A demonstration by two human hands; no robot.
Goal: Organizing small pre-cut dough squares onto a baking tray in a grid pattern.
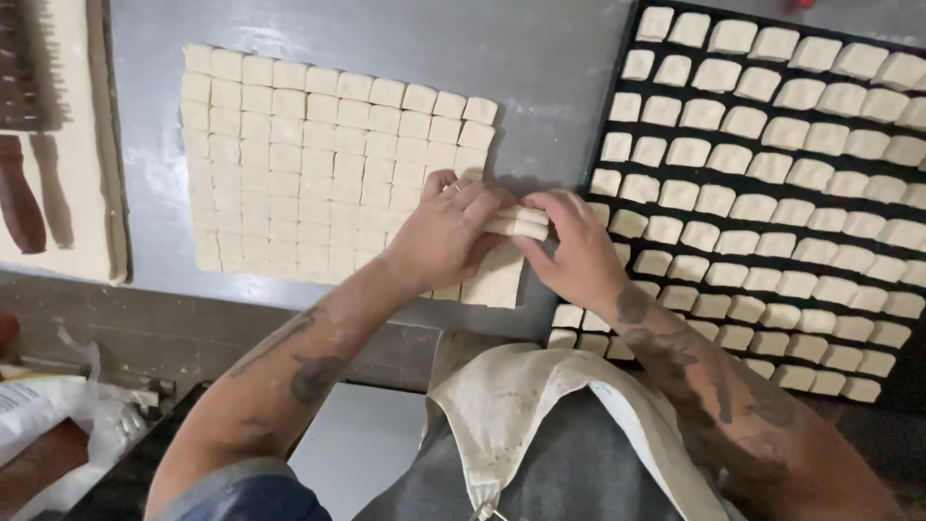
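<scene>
Small stack of dough pieces [518,223] pinched between both hands over the near right corner of the cut dough sheet [318,164], just left of the black tray [617,39]. Left hand [446,232] curled round the stack's left end, fingers clenched on it; right hand [577,246] closed on the right end, thumb below and fingers over the top. Long axis of the stack running left to right, from one grip to the other, so neither hand nearer; both touching it. Tray lying directly right of the stack, right hand already over its left edge, its rows of separate pieces [772,193] spaced apart and filling almost the whole tray. Sheet scored into a grid of small squares, still lying together, spreading left and far from the hands. Grey metal counter [540,68] beneath both, bare between sheet and tray. At far left, a pale board [77,222] with a dark-handled tool [19,198], partly cut off. Near edge: pale apron [521,405] and, at near left, a crumpled plastic bag [48,415]. Nothing more of the room in view.
</scene>
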